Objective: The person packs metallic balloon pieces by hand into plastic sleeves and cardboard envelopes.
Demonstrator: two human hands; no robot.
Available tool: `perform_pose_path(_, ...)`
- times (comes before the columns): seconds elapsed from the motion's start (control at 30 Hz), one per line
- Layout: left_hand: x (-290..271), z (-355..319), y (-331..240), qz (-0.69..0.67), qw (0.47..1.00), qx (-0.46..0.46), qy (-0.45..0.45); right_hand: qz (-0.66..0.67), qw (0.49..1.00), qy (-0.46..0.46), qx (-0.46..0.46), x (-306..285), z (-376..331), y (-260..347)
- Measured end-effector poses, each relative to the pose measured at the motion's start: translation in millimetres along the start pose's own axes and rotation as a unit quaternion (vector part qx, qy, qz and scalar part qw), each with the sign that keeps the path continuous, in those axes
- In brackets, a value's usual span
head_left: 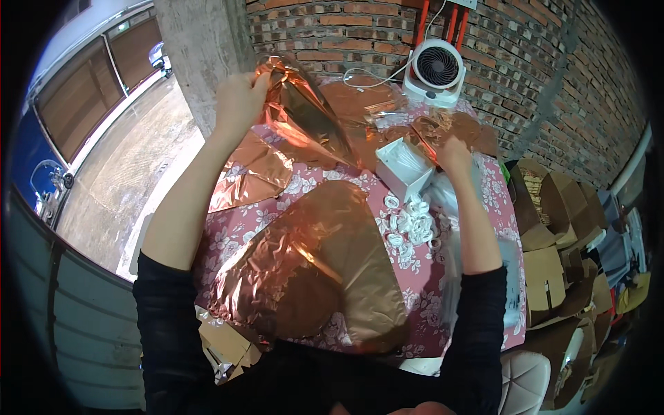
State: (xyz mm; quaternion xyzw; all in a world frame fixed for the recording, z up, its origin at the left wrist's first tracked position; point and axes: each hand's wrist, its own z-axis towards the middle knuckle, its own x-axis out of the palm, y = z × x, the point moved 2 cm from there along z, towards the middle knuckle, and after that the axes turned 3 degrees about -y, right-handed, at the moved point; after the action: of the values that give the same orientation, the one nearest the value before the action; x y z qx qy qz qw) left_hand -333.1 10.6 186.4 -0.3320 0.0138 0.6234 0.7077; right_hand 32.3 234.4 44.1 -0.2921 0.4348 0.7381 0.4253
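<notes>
Here your left hand (238,97) is raised at the far left corner of the table (508,228), fingers pinched tight on the top edge of a copper foil sheet (304,114). The sheet hangs slanting from that grip down toward the middle of the table, crinkled, with its lower edge near the white box (404,166). Your right hand (453,152) sits just beyond the white box; its fingers are curled on something at the foil's right end, but you cannot tell exactly what they hold.

Close to you, a large folded foil piece (325,270) covers most of the near half of the flowered cloth and reaches almost to the near edge. A smaller foil piece (252,173) lies at the left edge, partly overhanging it. Small white rings (411,225) are scattered just right of the large piece, below the box.

A white fan (436,69) stands at the far edge against the brick wall. On your right, stacked cardboard boxes (553,263) crowd the table's side. Your left side drops away to the open pavement below.
</notes>
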Motion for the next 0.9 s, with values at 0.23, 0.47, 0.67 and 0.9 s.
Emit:
perform_pose_path(0.23,-22.4,-11.8,-13.8,0.009,0.996,0.044,0.070,0.256,0.911,0.142,-0.290,-48.0,-113.8,141.0)
perform_pose_path(0.47,-70.3,-31.8,-44.4,-0.011,0.969,0.137,0.207,0.247,0.932,0.096,-0.245,1.1,-120.0,137.2)
perform_pose_path(0.67,-133.0,-74.3,-31.6,0.195,0.918,0.224,0.265,0.242,0.942,-0.025,-0.230,-1.4,-116.2,143.6)
perform_pose_path(0.9,-177.5,-190.9,-16.3,0.031,0.860,0.479,0.174,0.428,0.874,-0.094,-0.211,3.2,-160.4,160.6)
